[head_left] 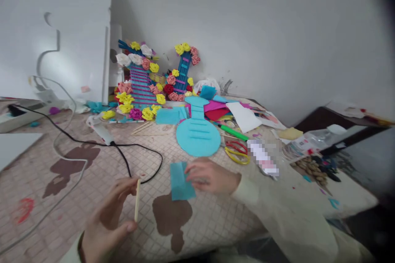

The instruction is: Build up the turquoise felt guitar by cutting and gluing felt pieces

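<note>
My left hand is low at the front and pinches a thin wooden stick upright between thumb and fingers. To its right, my right hand holds the edge of a small turquoise felt piece that lies on the patterned tablecloth. Beyond the hands lies a turquoise guitar-shaped felt cutout.
A glue gun with a black cord lies at left centre. Scissors with red and yellow handles and a green marker sit to the right. Two flower-covered stick frames stand against the wall amid felt sheets.
</note>
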`<state>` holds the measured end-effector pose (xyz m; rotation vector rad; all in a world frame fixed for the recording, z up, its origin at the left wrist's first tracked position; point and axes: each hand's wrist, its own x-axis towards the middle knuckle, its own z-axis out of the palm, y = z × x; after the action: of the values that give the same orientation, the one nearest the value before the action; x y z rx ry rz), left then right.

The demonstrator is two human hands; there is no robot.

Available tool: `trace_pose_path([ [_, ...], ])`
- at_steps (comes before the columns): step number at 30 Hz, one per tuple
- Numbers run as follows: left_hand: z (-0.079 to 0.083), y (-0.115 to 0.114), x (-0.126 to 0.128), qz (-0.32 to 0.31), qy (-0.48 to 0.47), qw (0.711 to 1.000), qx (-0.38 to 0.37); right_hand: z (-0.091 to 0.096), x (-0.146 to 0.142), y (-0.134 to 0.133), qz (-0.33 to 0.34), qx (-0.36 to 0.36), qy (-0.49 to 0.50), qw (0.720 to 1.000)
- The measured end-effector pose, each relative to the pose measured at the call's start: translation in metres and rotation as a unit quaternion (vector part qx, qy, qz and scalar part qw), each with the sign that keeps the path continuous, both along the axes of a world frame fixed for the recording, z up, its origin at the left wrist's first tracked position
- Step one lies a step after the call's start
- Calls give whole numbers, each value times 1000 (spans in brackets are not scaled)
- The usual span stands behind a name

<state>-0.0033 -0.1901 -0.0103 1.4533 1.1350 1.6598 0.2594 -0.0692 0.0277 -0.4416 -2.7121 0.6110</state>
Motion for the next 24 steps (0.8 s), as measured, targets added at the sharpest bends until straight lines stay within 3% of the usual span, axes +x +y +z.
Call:
trace_pose_path([
  [3, -3, -2, 9, 4, -9, 1000, -19, -29, 16, -36, -6, 38, -41, 998],
  [5, -2, -4, 15, 8, -8, 999, -31, -37, 15, -57, -50, 39, -63, 996],
  [10, 2, -7, 24, 18, 1, 999, -50, -33, -14, -105, -205, -11, -93, 974],
  [12, 2, -6, 27, 21, 3, 998, -51, -26, -25, -115, -199, -32, -81, 976],
  [14, 3, -5, 28, 15, 8, 999, -47, -18, -28, -113, -181, -30, -61, 981],
  [17, 5, -3, 30, 3, 29, 999, -37, -14, -15, -89, -189, 7, -38, 981],
  [21, 6, -2, 31, -2, 42, 998, -37, -29, 10, -60, -168, 55, -71, 982],
  [24, 4, -2, 34, -7, 42, 998, -43, -43, 8, -67, -199, 59, -96, 973],
])
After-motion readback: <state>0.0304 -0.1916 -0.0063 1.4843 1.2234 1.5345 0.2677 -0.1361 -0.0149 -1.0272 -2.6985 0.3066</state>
